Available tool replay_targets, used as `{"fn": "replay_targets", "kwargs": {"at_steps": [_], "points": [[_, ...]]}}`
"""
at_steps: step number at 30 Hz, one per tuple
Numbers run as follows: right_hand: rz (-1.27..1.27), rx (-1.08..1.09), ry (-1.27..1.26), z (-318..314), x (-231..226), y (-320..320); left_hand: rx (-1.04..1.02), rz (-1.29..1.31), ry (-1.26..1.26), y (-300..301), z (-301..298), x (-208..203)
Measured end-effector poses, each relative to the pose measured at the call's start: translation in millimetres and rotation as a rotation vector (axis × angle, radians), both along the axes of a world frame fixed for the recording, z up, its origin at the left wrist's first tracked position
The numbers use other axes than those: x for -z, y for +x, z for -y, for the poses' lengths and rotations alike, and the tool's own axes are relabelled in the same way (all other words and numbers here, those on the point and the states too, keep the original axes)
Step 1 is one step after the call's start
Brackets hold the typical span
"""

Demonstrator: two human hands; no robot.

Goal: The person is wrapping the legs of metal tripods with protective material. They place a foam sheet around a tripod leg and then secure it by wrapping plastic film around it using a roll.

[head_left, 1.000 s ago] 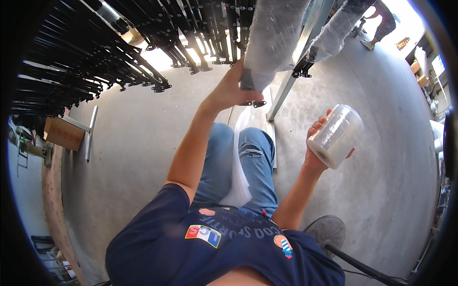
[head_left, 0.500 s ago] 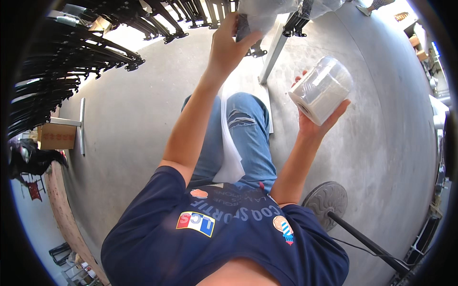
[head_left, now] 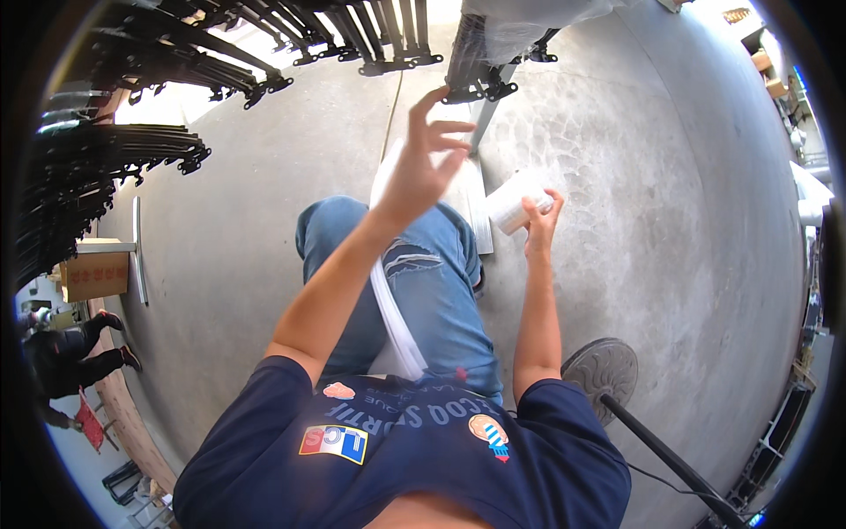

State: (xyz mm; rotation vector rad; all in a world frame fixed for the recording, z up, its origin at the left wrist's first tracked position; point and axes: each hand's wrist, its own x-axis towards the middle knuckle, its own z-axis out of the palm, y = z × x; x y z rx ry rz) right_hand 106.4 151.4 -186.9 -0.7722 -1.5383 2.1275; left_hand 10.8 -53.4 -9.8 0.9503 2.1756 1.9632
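In the head view, upper middle: left hand [head_left: 427, 163], fingers spread and a bit motion-blurred, nothing gripped. Its index fingertip is right at the lower end of a bundle of black metal bars [head_left: 476, 70]; can't tell if it's touching or just short.

Bundle sits at the top edge, clear plastic wrap [head_left: 520, 31] around its upper part, dark bracket ends bare. Grey metal post [head_left: 483, 123] just below/behind it.

Right hand [head_left: 542, 220] is right of the knees, thumb and fingers closed around the right end of a roll of film [head_left: 511, 204]. Roll is tilted, above the concrete floor [head_left: 652, 229], well below the bundle.

White sheet [head_left: 397, 326] between the jeans legs [head_left: 432, 291]. More black bars [head_left: 383, 40] hang upper left. Cardboard box [head_left: 97, 271] far left, round black base [head_left: 602, 375] lower right.
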Motion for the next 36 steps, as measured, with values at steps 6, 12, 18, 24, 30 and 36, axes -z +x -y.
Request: {"fn": "replay_targets", "kwargs": {"at_steps": [6,12,18,24,30,36], "points": [[0.304,-0.181,0.559,2,32,-20,-0.001,0.149,0.103,-2,-38,27],[0.605,-0.362,0.891,12,96,-32,-0.024,0.178,-0.042,-7,-28,25],[0.629,-0.380,0.909,25,143,-35,-0.130,0.165,-0.016,-1,-6,24],[0.726,-0.506,0.751,29,162,0,-0.356,0.131,0.052,10,8,9],[0.667,-0.252,0.843,23,126,-17,-0.529,-0.008,0.111,6,-10,-25],[-0.232,0.007,0.726,36,-153,-70,-0.400,-0.130,0.250,-10,-19,-78]]}}
